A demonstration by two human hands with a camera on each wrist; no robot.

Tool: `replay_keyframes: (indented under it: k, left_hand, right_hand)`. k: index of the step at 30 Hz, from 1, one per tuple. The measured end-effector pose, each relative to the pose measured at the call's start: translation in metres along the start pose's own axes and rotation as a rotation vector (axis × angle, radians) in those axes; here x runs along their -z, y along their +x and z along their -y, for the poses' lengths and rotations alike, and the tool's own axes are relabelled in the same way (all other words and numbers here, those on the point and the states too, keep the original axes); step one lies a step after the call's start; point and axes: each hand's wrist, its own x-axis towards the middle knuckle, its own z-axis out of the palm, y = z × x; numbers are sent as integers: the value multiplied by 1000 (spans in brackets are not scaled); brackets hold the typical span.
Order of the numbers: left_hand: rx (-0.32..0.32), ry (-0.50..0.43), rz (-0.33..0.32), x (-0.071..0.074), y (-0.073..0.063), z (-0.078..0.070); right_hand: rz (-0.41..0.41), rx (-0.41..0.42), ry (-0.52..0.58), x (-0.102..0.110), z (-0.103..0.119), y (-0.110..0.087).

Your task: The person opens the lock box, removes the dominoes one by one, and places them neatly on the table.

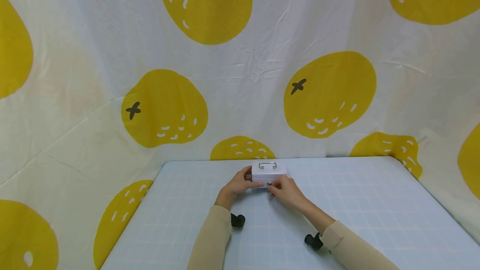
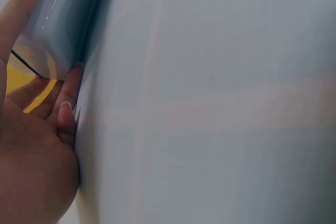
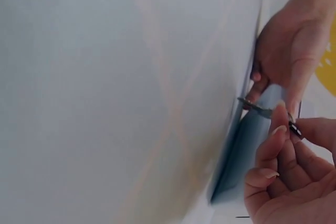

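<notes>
Holding the white box, left fingers; pinching a key, right fingers

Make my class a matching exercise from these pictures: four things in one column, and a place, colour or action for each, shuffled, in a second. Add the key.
Column 1
1. Handle
2. Left hand
3. Backdrop
4. Right hand

Column 2
A. Pinches a key
B. On top of the box
C. Holds the box's left side
D. White and yellow

Right pairs: 1-B, 2-C, 3-D, 4-A
</notes>
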Motion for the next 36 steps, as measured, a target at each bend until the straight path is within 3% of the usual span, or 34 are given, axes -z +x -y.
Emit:
replay_keyframes:
  k: [8,14,17,21,24,28,36]
  left_hand:
    - [-22,-2,6,-1,-2,-1]
    - [-18,-7,2,-1,-3,-2]
    - [-18,-9,0,-1,-3,-2]
    - [-24,-14,-1,-1,-1,-1]
    - [-23,-15,0,-1,-1,0]
    - [-19,-15,1,-1,-2,-1]
    - [-24,-16,2,-1,-3,-3]
  right_hand:
    - [17,-51,98,0,-4,-4]
    - [57,-124,277,-1,-6,-7]
    - [90,-234,425,-1,-6,-7]
    - [151,-406,791,-2,-8,-7]
    - [191,-470,1000,-2,-10,-6]
    - [211,-476,1040,-3,-12,-7]
    - [210,-463,987,-1,-11,-8]
